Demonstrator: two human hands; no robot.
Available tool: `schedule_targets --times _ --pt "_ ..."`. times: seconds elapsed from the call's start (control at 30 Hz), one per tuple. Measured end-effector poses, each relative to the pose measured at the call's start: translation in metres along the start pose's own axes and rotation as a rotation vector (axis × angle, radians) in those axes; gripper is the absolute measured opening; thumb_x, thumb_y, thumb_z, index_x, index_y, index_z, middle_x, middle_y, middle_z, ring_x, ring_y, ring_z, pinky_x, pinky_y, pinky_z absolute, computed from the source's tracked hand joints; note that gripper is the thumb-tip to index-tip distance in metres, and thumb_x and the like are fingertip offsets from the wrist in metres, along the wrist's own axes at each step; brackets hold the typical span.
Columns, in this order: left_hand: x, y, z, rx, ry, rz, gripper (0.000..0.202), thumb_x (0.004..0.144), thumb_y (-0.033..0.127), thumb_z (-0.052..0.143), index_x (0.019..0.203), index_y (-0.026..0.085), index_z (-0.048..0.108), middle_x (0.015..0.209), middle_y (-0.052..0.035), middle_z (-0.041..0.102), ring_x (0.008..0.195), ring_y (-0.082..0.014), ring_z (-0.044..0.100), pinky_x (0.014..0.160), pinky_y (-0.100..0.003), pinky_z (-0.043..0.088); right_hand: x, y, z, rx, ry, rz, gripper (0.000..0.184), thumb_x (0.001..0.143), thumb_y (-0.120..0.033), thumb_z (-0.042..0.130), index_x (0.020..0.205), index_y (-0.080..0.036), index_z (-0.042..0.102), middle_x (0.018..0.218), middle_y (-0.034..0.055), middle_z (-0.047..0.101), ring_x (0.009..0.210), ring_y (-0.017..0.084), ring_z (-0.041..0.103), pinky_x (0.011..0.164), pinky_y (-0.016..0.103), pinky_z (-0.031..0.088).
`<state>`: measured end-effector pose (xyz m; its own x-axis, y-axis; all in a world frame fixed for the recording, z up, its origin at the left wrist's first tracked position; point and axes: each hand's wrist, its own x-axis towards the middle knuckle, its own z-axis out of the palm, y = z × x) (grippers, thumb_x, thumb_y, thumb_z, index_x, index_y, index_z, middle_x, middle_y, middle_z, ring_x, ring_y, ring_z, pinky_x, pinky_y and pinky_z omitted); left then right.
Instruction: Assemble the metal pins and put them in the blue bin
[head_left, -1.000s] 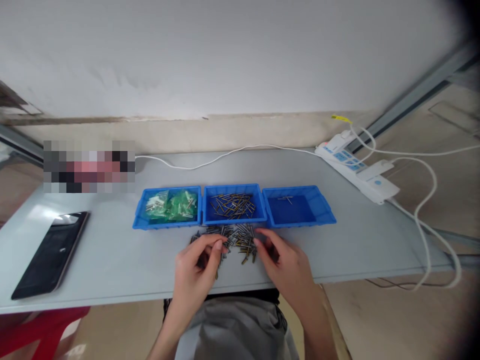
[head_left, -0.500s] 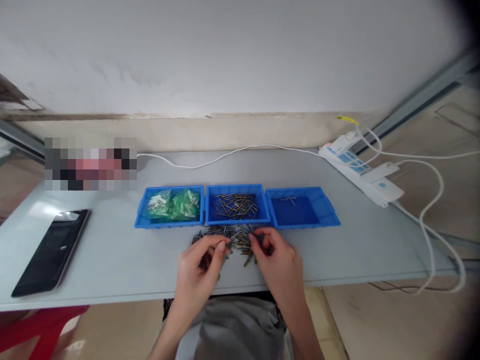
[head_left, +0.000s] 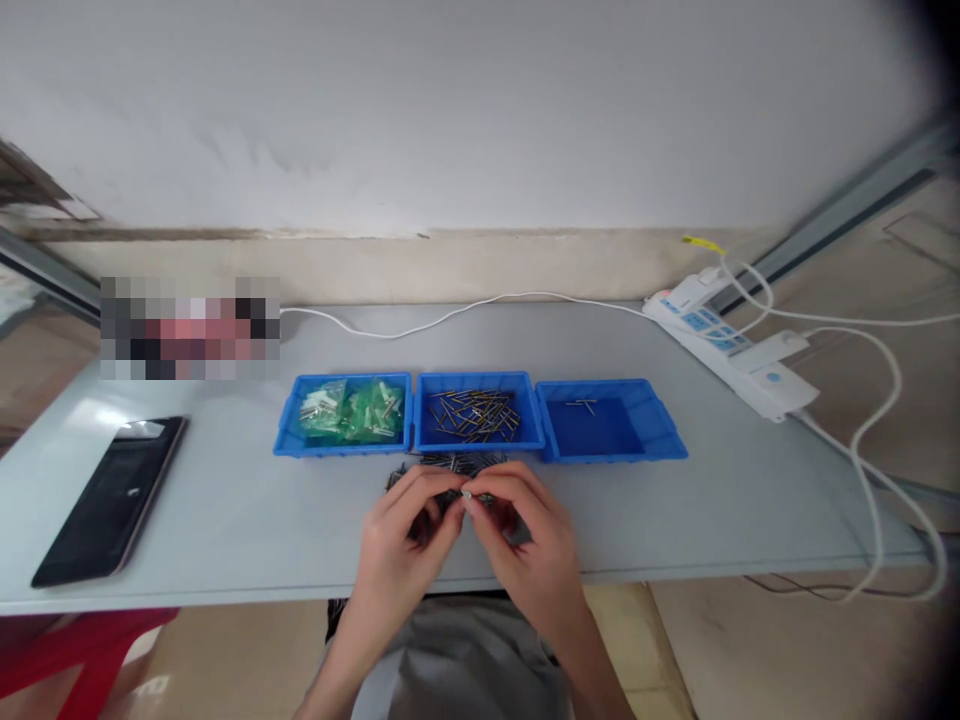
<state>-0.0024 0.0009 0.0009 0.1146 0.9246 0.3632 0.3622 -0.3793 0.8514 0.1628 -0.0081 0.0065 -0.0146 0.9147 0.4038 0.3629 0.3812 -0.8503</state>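
left hand (head_left: 405, 545) and right hand (head_left: 529, 550) both pinch one small pin (head_left: 466, 493) at the fingertips (tiny part, needs both), just above the pin pile (head_left: 454, 463) on the table (head_left: 225, 520), before the middle tray (head_left: 480, 441).

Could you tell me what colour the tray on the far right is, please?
Blue; the tray shows best in the head view.

At the near edge of the desk (head_left: 675, 500), the left hand (head_left: 401, 545) and right hand (head_left: 529, 550) meet. Their fingers (head_left: 439, 482) pinch a small pin (head_left: 466, 493) just above the pile of pins (head_left: 450, 463) that lies in front of the middle blue tray (head_left: 480, 443).
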Motion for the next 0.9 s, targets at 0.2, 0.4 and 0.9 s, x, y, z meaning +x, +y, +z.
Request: schedule_targets --times 0.2,0.4,0.9 --pt "-0.0025 -0.0033 -0.0002 -0.016 0.022 -0.021 0.013 0.099 0.01 0.068 0.101 0.021 0.075 0.093 -0.0024 0.079 0.067 -0.0099 0.065 0.062 -0.018 0.052 -0.0032 0.0066 0.0013 0.037 -0.012 -0.002 0.019 0.102 -0.015 0.067 0.113 -0.027 0.076 0.104 0.0021 0.073 0.066 0.01 0.06 0.059 0.023 0.052" --pt "0.0008 0.0014 -0.0005 -0.053 0.015 -0.016 0.014 0.099 0.01 0.067 0.098 0.02 0.078 0.083 -0.0018 0.077 0.065 -0.0107 0.066 0.061 -0.017 0.052 -0.0061 0.0046 -0.0018 0.081 -0.019 0.057 0.018 0.104 -0.016 0.065 0.114 -0.027 0.074 0.105 0.0027 0.073 0.077 0.013 0.066 0.062 0.024 0.053" --pt "-0.0018 -0.0013 -0.0019 -0.062 -0.001 -0.129 0.016 0.097 0.015 0.069 0.1 0.02 0.084 0.063 0.0035 0.068 0.052 -0.0085 0.058 0.054 -0.015 0.047 0.0004 0.0061 0.002 0.043 0.012 -0.022 0.014 0.099 -0.013 0.072 0.104 -0.026 0.075 0.096 -0.0004 0.071 0.062 0.009 0.055 0.055 0.021 0.05"
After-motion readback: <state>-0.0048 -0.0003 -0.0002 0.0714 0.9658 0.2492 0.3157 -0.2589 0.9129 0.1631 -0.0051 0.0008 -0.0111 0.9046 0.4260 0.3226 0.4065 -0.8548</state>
